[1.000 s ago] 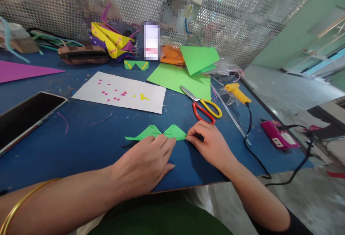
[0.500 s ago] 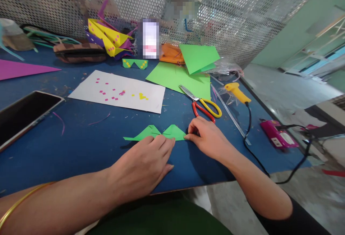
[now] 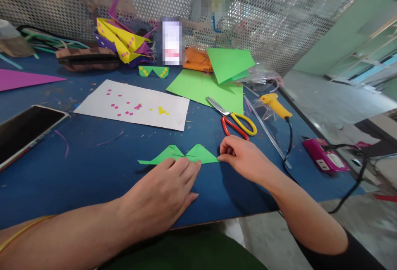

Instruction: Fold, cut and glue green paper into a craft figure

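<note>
Your right hand (image 3: pixel 243 158) pinches the right tip of the green paper (image 3: pixel 201 154) in the lower centre of the frame, so press evenly with your left hand (image 3: pixel 163 187), whose grip I cannot tell, against slipping.

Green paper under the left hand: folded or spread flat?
Folded, at least partly: the green paper shows crease lines and turned-over flaps near both peaks. The left hand hides part of its lower edge.

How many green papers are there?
4: a folded strip partly under the left hand, a yellow-patterned piece behind the white sheet, a flat sheet partly under the scissors, and a folded sheet over it. Others may be hidden.
</note>
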The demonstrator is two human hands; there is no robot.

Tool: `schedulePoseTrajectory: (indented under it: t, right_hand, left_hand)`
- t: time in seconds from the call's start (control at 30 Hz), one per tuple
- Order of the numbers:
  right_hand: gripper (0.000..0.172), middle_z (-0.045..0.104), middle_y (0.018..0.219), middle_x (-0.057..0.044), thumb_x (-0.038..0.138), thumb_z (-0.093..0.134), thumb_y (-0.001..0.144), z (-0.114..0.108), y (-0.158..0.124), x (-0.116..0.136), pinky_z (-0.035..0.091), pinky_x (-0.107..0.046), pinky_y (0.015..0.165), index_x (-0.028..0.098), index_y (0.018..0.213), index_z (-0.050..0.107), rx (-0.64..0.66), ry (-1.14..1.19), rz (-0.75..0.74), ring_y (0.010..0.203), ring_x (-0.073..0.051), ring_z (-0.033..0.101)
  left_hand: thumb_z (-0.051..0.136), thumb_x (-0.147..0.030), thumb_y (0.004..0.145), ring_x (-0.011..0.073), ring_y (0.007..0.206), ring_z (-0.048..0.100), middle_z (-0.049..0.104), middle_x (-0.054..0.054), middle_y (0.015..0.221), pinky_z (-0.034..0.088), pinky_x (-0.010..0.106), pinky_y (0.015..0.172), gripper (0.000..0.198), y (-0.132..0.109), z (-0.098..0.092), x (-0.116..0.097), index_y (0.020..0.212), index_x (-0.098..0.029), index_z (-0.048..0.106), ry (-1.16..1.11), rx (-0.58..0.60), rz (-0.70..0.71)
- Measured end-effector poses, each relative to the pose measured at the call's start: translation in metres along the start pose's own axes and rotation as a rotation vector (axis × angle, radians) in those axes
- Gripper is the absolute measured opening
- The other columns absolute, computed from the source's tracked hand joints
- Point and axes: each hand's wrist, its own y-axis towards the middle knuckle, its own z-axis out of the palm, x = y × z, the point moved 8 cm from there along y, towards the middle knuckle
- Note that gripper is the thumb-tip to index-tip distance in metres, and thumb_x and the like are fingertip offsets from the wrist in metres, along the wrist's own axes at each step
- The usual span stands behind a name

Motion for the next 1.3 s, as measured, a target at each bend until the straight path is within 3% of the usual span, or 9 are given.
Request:
schedulePoseTrajectory:
  t: [0.17, 0.3, 0.4, 0.5, 0.57, 0.63, 0.8, 1.03, 1.3]
  right_hand:
    - [0.016, 0.058, 0.078, 0.002, 0.012, 0.066, 0.081, -0.001, 0.0, 0.005, 0.037, -0.026, 0.06, 0.02, 0.075, 0.054, -0.034, -0.057, -0.085, 0.068, -0.012, 0.053]
    - [0.013, 0.06, 0.078, 0.002, 0.012, 0.064, 0.082, -0.003, -0.006, 0.002, 0.042, -0.027, 0.063, 0.021, 0.077, 0.056, -0.084, 0.062, -0.091, 0.068, -0.013, 0.056]
    - [0.007, 0.065, 0.084, -0.001, 0.015, 0.057, 0.087, -0.015, -0.025, 0.006, 0.049, -0.03, 0.07, 0.021, 0.086, 0.059, -0.31, 0.152, -0.138, 0.075, -0.015, 0.061]
    - [0.015, 0.069, 0.101, -0.007, 0.018, 0.048, 0.095, -0.015, -0.056, 0.03, 0.05, -0.036, 0.085, 0.019, 0.104, 0.06, -0.521, 0.047, -0.341, 0.095, -0.02, 0.064]
    - [0.025, 0.068, 0.115, -0.011, 0.017, 0.044, 0.097, 0.004, -0.071, 0.052, 0.049, -0.039, 0.094, 0.016, 0.119, 0.056, -0.45, -0.056, -0.519, 0.109, -0.021, 0.061]
    - [0.033, 0.066, 0.124, -0.015, 0.019, 0.043, 0.098, 0.021, -0.08, 0.065, 0.048, -0.042, 0.099, 0.009, 0.128, 0.05, -0.387, -0.144, -0.594, 0.116, -0.023, 0.059]
    - [0.047, 0.06, 0.133, -0.024, 0.027, 0.042, 0.099, 0.04, -0.083, 0.071, 0.049, -0.047, 0.102, -0.004, 0.134, 0.046, -0.395, -0.339, -0.536, 0.127, -0.031, 0.054]
    - [0.045, 0.063, 0.128, -0.026, 0.023, 0.041, 0.096, 0.038, -0.083, 0.068, 0.053, -0.048, 0.097, -0.004, 0.131, 0.05, -0.505, -0.371, -0.426, 0.121, -0.032, 0.06]
    - [0.06, 0.052, 0.14, -0.029, 0.029, 0.047, 0.094, 0.045, -0.087, 0.07, 0.046, -0.055, 0.105, -0.005, 0.141, 0.037, -0.489, -0.422, -0.397, 0.134, -0.037, 0.047]
  left_hand:
    - [0.04, -0.037, 0.1, 0.0265, 0.084, 0.049, 0.065, 0.011, 0.099, 0.032, 0.04, 0.071, 0.051, 0.001, 0.004, 0.002, 0.138, -0.006, 0.052, -0.028, 0.028, -0.008]
    - [0.039, -0.036, 0.1, 0.0269, 0.084, 0.05, 0.064, 0.01, 0.099, 0.032, 0.04, 0.07, 0.049, 0.003, 0.004, 0.002, 0.139, -0.009, 0.051, -0.049, 0.058, -0.005]
    - [0.039, -0.036, 0.099, 0.0268, 0.083, 0.049, 0.063, 0.009, 0.097, 0.033, 0.04, 0.07, 0.048, 0.005, 0.001, 0.003, 0.137, -0.009, 0.052, -0.053, 0.056, -0.008]
    - [0.039, -0.035, 0.099, 0.027, 0.083, 0.049, 0.062, 0.01, 0.096, 0.033, 0.041, 0.071, 0.046, 0.006, -0.001, 0.002, 0.132, -0.009, 0.055, -0.042, 0.054, -0.015]
    - [0.039, -0.035, 0.099, 0.027, 0.082, 0.049, 0.062, 0.009, 0.093, 0.033, 0.041, 0.07, 0.042, 0.006, -0.001, 0.002, 0.126, -0.01, 0.06, -0.037, 0.054, -0.023]
    - [0.04, -0.035, 0.098, 0.0267, 0.081, 0.049, 0.061, 0.009, 0.092, 0.033, 0.041, 0.07, 0.041, 0.006, -0.001, 0.002, 0.122, -0.01, 0.061, -0.041, 0.053, -0.025]
    - [0.041, -0.034, 0.098, 0.0279, 0.085, 0.049, 0.063, 0.011, 0.097, 0.035, 0.042, 0.072, 0.047, 0.006, 0.0, 0.003, 0.133, -0.005, 0.054, -0.045, 0.028, -0.019]
    - [0.041, -0.034, 0.098, 0.0277, 0.088, 0.052, 0.064, 0.011, 0.098, 0.037, 0.042, 0.075, 0.047, 0.005, -0.002, 0.004, 0.135, -0.006, 0.053, -0.07, 0.029, -0.037]
    - [0.044, -0.033, 0.097, 0.0269, 0.089, 0.053, 0.065, 0.012, 0.102, 0.04, 0.041, 0.075, 0.046, 0.006, -0.005, 0.003, 0.132, -0.006, 0.056, -0.072, -0.011, -0.039]
